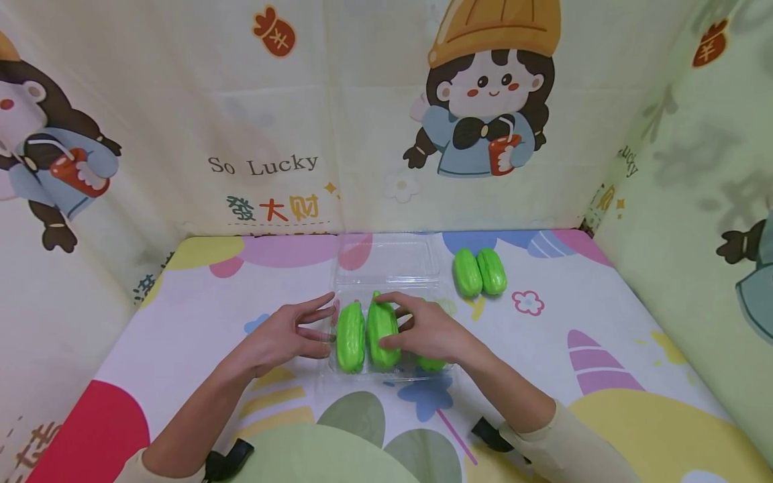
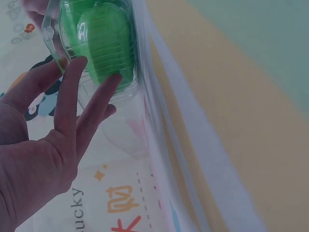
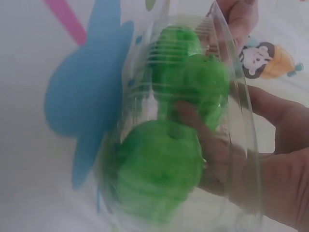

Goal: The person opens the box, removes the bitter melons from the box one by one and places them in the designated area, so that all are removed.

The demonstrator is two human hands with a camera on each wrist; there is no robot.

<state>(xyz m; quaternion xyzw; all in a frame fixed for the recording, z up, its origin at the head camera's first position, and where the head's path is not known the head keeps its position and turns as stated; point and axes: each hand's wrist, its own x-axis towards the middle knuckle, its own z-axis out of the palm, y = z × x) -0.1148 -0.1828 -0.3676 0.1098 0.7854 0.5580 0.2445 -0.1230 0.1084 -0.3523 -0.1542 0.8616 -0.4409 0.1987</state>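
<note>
A clear plastic clamshell box (image 1: pixel 395 377) stands with its lid (image 1: pixel 386 260) folded back. Three green ridged gourds are inside: one at the left (image 1: pixel 350 341), one in the middle (image 1: pixel 380 329) and one at the right (image 1: pixel 431 364), mostly covered by my right hand (image 1: pixel 431 329). That hand grips the middle gourd, thumb near its lower part and index finger at its upper end. My left hand (image 1: pixel 280 339) is beside the box, fingers spread and fairly straight; in the left wrist view the fingertips (image 2: pixel 79 62) reach the box's side wall.
Two more green gourds (image 1: pixel 468 273) lie side by side on the table, behind and right of the box. The table wears a colourful printed cloth (image 1: pixel 513 355). Printed curtains (image 1: pixel 362 134) hang behind it and at both sides.
</note>
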